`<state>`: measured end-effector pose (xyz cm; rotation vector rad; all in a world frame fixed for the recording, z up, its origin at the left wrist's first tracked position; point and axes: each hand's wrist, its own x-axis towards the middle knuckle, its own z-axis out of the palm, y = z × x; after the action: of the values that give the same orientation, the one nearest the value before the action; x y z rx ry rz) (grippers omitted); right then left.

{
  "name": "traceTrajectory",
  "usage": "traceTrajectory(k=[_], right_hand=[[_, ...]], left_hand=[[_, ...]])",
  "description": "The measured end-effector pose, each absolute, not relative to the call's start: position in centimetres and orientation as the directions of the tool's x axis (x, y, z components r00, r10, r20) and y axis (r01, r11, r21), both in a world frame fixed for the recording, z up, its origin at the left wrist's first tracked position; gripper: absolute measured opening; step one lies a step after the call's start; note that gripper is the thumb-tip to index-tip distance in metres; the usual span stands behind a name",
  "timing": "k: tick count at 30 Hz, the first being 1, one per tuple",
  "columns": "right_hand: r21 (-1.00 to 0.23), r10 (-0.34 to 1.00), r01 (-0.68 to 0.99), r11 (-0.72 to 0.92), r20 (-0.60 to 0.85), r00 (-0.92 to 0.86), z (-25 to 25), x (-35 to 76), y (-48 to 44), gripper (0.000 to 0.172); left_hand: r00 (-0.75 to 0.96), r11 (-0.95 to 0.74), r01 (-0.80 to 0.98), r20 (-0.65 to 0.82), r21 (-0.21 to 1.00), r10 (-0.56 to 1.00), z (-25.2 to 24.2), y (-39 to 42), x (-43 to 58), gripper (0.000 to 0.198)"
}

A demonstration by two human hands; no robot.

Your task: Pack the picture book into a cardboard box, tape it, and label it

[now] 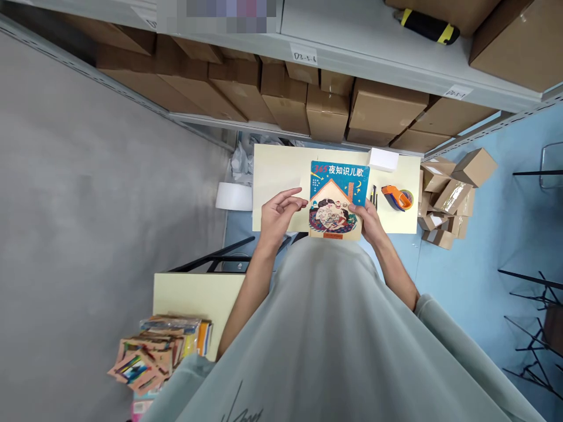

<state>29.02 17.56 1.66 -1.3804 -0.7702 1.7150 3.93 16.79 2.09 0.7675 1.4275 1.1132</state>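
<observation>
A picture book (336,199) with a blue and cream cover and white and red Chinese lettering is held up over the cream table (279,170), cover facing me. My right hand (370,220) grips its right edge, thumb on the front cover and the other fingers behind. My left hand (281,212) is just left of the book with fingers stretched toward its left edge, holding nothing. Right of the book lie an orange tape dispenser (396,196) with a roll of tape and a dark, slim tool (373,195), partly hidden. A white box (383,159) is at the table's back edge.
Cardboard boxes (328,111) fill the shelf above the table, and a black and yellow tool (428,26) lies on the upper shelf. More cartons (453,196) are heaped at the right. A second table (193,290) at lower left bears piled books (162,351).
</observation>
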Motion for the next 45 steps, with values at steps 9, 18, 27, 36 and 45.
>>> traceTrajectory(k=[9,18,27,36,45], right_hand=[[-0.801,0.832,-0.225,-0.555,-0.529,-0.170,0.0,31.7,18.2,0.050],[-0.808,0.842,-0.240,-0.539,-0.513,-0.164,1.1,31.8,17.8,0.057],[-0.821,0.855,-0.242,-0.516,-0.513,-0.082,2.2,29.2,16.6,0.067],[-0.857,0.880,-0.206,-0.473,-0.470,-0.066,3.0,25.1,16.5,0.064],[-0.950,0.942,0.017,-0.312,-0.312,-0.122,2.0,22.6,16.5,0.059]], left_hand=[[-0.195,0.319,-0.137,-0.342,0.938,0.919,2.0,16.2,5.7,0.042],[-0.111,0.325,-0.147,-0.343,0.934,0.933,1.2,16.8,5.6,0.035],[-0.083,0.268,-0.298,-0.305,0.916,0.949,1.6,18.4,3.2,0.043],[-0.075,0.279,-0.284,-0.312,0.917,0.947,1.4,18.6,-1.0,0.035],[0.178,0.270,-0.143,-0.244,0.952,0.954,-1.4,18.5,-4.3,0.069]])
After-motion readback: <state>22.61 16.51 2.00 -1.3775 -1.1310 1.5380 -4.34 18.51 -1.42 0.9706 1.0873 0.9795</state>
